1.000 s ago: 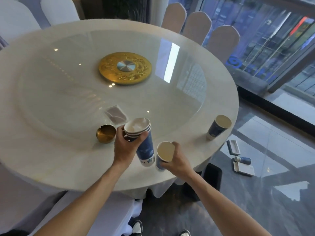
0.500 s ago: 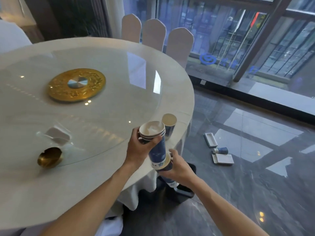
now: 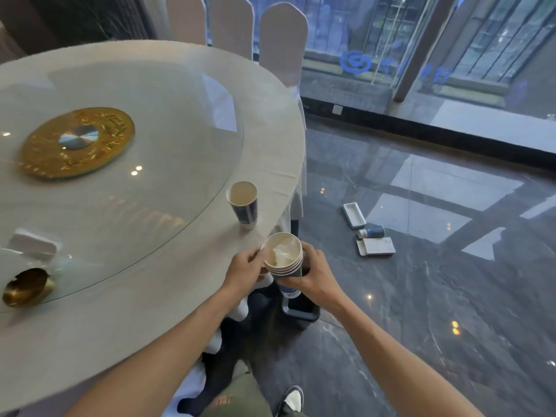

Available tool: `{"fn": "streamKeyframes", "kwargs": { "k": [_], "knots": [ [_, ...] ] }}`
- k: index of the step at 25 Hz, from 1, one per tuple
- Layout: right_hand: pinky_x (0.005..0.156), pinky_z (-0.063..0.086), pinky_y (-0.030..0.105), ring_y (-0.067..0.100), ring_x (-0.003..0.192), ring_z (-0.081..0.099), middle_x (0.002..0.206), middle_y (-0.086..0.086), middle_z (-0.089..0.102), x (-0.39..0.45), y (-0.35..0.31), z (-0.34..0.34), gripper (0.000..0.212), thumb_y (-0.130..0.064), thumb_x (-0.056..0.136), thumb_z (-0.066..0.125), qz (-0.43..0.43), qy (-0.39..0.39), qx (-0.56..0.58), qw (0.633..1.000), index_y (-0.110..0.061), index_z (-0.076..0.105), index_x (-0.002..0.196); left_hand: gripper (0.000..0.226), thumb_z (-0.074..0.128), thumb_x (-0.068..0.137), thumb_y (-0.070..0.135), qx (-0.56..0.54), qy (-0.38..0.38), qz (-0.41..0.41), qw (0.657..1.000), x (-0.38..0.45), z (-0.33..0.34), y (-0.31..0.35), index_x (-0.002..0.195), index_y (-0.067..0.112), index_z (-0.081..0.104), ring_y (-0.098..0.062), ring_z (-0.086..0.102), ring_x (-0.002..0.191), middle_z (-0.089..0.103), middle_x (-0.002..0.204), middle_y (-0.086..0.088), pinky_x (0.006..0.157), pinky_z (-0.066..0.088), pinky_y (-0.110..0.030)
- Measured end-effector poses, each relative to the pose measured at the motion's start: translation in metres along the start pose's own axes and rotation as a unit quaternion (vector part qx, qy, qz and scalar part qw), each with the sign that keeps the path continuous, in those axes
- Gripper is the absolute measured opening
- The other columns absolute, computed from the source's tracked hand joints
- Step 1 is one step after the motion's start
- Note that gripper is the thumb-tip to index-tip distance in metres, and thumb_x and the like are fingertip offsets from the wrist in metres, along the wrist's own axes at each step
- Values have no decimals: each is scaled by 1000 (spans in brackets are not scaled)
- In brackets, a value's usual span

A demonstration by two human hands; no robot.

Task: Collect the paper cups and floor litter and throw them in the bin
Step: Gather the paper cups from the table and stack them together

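Note:
A stack of several blue paper cups [image 3: 284, 258] with a crumpled tissue inside hangs just off the round table's [image 3: 168, 296] edge. My left hand [image 3: 245, 270] grips the stack's rim side and my right hand [image 3: 313, 276] wraps its lower part. One more blue paper cup [image 3: 243, 204] stands upright on the table near the edge, beyond the stack. On the dark floor to the right lie a fallen blue cup [image 3: 371, 231] between two white box pieces [image 3: 354, 215] [image 3: 376, 246]. A dark bin [image 3: 301, 308] stands on the floor right under my hands, mostly hidden.
A glass turntable with a gold centre disc [image 3: 76, 141] covers the table. A gold ashtray [image 3: 27, 287] and a white holder [image 3: 33, 245] sit at the left. White-covered chairs [image 3: 282, 43] line the far side. Glass doors [image 3: 451, 55] close the room beyond the glossy floor.
My right hand has pushed its cup up onto the bottom of the left hand's stack, so both hands now hold one stack. My view has swung right toward the floor litter.

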State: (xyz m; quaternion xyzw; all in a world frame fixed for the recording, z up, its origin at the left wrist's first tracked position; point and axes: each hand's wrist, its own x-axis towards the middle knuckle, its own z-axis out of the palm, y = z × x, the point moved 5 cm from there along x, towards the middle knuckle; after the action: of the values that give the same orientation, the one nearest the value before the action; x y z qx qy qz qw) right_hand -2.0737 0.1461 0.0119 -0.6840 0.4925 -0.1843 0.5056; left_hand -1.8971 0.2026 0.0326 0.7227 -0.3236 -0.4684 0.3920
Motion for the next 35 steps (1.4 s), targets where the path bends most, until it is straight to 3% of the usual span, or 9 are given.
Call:
{"fn": "streamKeyframes", "kwargs": {
  "k": [7,10,14,21,24,29,31,33,35],
  "knots": [
    [97,58,43,12,113,63,128,-3,58,17,43,-22,88,-45,58,93,57,24,31,998,-37,51,136,25,69,98,35,-5,-50,-43,998,46,49,-15,116,17,70,-18,73,96,76,101,3,86,63,-36],
    [95,60,39,16,110,69,123,-3,68,34,34,-40,81,-30,64,93,84,5,84,993,-31,53,135,52,83,83,41,-44,-130,3,991,62,63,6,124,21,59,-9,71,101,73,110,9,77,57,-17],
    [98,59,46,22,116,70,125,2,70,68,-3,-57,76,-21,71,93,79,-42,123,988,-24,54,136,83,101,59,30,-63,-154,67,984,90,58,36,128,24,56,-8,71,112,72,121,2,86,58,-22],
    [86,57,35,24,109,68,132,20,65,144,-51,-61,66,-17,81,77,71,-68,173,980,-17,53,142,79,100,62,29,-55,-7,131,990,116,-33,86,127,26,56,-6,68,112,70,119,9,80,55,-14],
    [95,53,33,24,126,57,144,14,52,175,-59,-29,83,-20,85,84,77,-44,84,992,-19,38,153,84,100,59,38,-69,68,143,985,114,-70,100,130,26,57,-2,68,110,70,119,13,80,56,-17],
    [123,31,45,25,154,27,169,7,22,200,-66,34,132,-42,67,95,25,-122,-55,991,-14,10,164,98,100,49,48,-125,197,141,962,99,-117,101,132,15,60,7,71,98,74,115,12,77,58,-14],
    [114,40,38,23,144,41,160,5,38,206,-70,47,118,-39,66,96,4,-107,-61,992,-16,25,158,98,96,49,50,-137,215,137,957,97,-128,96,133,15,60,2,73,102,74,119,7,78,59,-16],
    [89,50,25,17,118,60,129,-7,61,210,-72,54,76,-30,70,95,-12,-71,-20,997,-33,47,129,97,92,49,52,-156,238,134,949,89,-135,89,133,15,60,5,72,99,74,119,7,75,58,-14],
    [74,48,14,9,104,64,111,-14,62,213,-76,59,58,-23,77,90,-27,-75,5,997,-39,48,113,95,90,49,53,-164,251,125,946,84,-142,85,132,15,60,8,72,96,74,118,8,73,57,-12]
  ]
}}
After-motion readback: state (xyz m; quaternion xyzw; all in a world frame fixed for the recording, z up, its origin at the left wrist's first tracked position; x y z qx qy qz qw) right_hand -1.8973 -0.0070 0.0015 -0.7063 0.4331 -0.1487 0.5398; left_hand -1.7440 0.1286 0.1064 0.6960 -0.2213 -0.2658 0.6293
